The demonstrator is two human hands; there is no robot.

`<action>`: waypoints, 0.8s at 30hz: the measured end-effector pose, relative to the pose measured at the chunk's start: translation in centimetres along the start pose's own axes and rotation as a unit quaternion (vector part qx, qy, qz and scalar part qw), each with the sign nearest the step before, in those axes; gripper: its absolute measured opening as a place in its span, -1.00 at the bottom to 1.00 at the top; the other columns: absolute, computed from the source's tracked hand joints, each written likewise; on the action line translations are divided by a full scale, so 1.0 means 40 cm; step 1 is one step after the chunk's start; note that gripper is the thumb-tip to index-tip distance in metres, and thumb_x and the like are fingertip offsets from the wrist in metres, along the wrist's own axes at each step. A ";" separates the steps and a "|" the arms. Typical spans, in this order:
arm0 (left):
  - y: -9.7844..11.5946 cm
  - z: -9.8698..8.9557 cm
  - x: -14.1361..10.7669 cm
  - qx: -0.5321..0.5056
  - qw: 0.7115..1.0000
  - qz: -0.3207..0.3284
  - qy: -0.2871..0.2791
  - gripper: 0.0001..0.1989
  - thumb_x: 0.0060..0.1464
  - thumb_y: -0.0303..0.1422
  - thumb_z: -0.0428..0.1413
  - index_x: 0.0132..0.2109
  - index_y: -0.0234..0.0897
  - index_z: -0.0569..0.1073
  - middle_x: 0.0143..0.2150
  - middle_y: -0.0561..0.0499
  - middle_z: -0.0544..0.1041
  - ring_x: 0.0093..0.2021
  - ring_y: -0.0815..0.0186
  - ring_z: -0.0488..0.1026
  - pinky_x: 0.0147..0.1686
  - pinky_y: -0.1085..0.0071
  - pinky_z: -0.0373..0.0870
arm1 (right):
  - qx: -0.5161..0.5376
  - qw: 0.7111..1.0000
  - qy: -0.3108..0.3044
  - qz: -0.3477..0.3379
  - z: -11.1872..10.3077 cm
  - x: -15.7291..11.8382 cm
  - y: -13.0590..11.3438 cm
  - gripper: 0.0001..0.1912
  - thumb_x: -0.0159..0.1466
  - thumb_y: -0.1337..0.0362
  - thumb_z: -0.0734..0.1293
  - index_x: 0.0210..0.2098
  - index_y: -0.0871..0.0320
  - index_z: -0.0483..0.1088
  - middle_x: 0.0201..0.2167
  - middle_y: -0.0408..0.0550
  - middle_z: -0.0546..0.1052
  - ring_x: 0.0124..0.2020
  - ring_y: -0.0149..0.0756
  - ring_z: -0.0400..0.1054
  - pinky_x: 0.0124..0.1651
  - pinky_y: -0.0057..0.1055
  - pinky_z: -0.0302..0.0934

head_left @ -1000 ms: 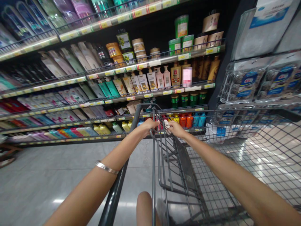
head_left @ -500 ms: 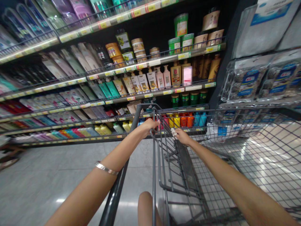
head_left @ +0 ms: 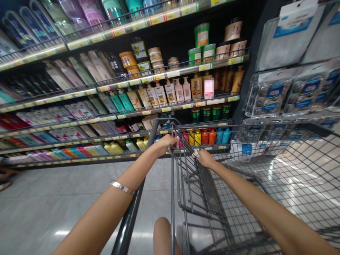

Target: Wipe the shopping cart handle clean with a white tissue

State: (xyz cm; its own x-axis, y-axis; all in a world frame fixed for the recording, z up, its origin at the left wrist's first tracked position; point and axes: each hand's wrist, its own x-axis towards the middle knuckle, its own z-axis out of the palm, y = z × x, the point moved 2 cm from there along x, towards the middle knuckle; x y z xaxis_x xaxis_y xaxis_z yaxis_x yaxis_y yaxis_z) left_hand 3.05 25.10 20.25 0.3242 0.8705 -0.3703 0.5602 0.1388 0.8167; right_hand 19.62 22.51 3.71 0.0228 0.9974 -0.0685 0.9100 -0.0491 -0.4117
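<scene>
A grey metal shopping cart (head_left: 183,209) stands before me, with its dark push bar (head_left: 127,226) running under my left forearm. My left hand (head_left: 168,141) is closed at the upper wire frame of the cart's fold-out seat; its fingertips are partly hidden. Farther right, my right hand (head_left: 205,158) is closed by the inner wire panel. A small crumpled whitish thing (head_left: 196,154) shows at its fingers, too small to name. Several thin dark lines stretch between the two hands; I cannot tell whether they are straps or wires. The wire basket (head_left: 287,191) spreads out on the right.
Shelves (head_left: 111,86) of bottles, tubs and jars run along the far side. Packaged scouring pads (head_left: 273,94) and grey cloths (head_left: 281,46) hang at the right. My knee (head_left: 162,235) shows below the seat frame. Shiny grey floor (head_left: 87,205) lies to the left.
The view has shifted slightly, so the right-hand shelves and hanging packs appear farther left. The right hand sits slightly lower in the picture. Both hands stay closed at the cart.
</scene>
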 end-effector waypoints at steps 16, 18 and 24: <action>0.013 -0.001 -0.016 -0.009 1.000 -0.004 -0.012 -0.75 0.12 -0.39 0.01 -0.51 -0.36 0.32 -0.70 0.09 0.29 -0.70 0.49 0.18 -0.66 0.56 0.14 | 0.053 0.992 0.002 -0.115 -0.019 -0.095 0.009 -0.73 0.07 0.56 0.14 -0.42 0.22 0.42 -0.24 0.03 0.46 -0.19 -0.28 0.35 -0.17 -0.49 0.13; 0.009 -0.004 -0.013 -0.018 1.000 0.006 -0.021 -0.77 0.06 -0.34 0.09 -0.49 -0.36 0.34 -0.68 0.09 0.31 -0.68 0.48 0.21 -0.65 0.55 0.15 | 0.075 0.986 0.007 -0.146 -0.025 -0.109 0.006 -0.73 0.08 0.54 0.14 -0.39 0.20 0.42 -0.13 0.02 0.45 -0.15 -0.28 0.35 -0.12 -0.47 0.15; 0.002 -0.009 -0.005 -0.017 1.000 0.006 -0.024 -0.75 0.00 -0.25 0.15 -0.45 -0.37 0.36 -0.67 0.08 0.32 -0.67 0.48 0.21 -0.66 0.55 0.14 | 0.147 0.975 0.004 -0.167 -0.035 -0.129 0.012 -0.73 0.07 0.51 0.16 -0.39 0.14 0.45 0.06 -0.04 0.41 -0.01 -0.22 0.33 0.02 -0.35 0.15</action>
State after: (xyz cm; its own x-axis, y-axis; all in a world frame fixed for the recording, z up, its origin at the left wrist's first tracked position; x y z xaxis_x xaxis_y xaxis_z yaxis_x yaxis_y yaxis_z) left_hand 2.75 25.10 20.54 0.3673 0.8492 -0.3795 0.5300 0.1442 0.8356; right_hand 20.52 17.40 5.13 -0.2495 0.9609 0.1202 0.7097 0.2659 -0.6524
